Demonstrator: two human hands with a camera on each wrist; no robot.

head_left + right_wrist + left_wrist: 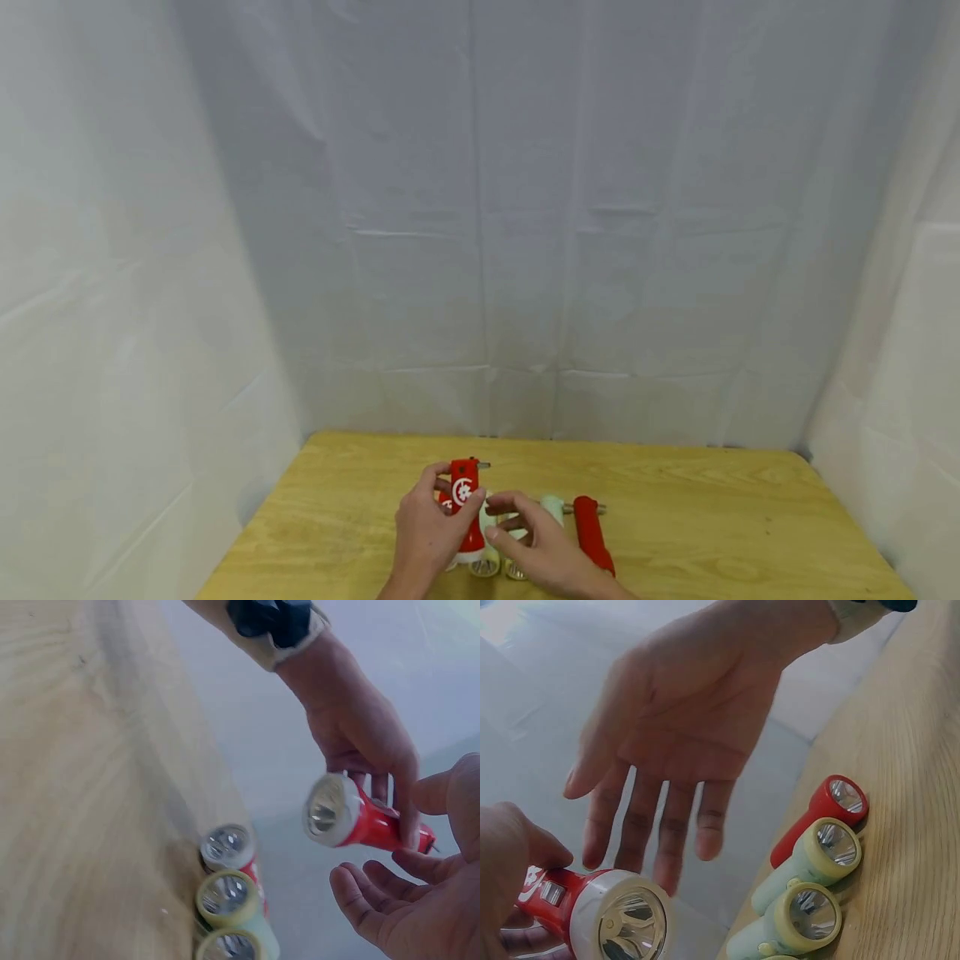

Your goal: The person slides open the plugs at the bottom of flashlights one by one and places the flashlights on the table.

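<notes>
My left hand [431, 525] holds a red flashlight [465, 492] with a white head and a white printed emblem, its metal plug prongs sticking out at the far end. Thumb and fingers grip its body, and the lens faces back toward me, as the left wrist view shows by the bright reflector [634, 926]. Beside it my right hand [543, 550] is spread with palm turned to the flashlight, fingertips close to its body and nothing held. Below the hands lie two mint-green flashlights [829, 851] with yellow heads.
A plain red flashlight [591, 529] lies at the right end of the row, prongs out. Another red flashlight with a white head [229, 847] lies at the row's left end, partly hidden by my left hand. The wooden table [712, 517] is enclosed by pale sheeting [562, 250].
</notes>
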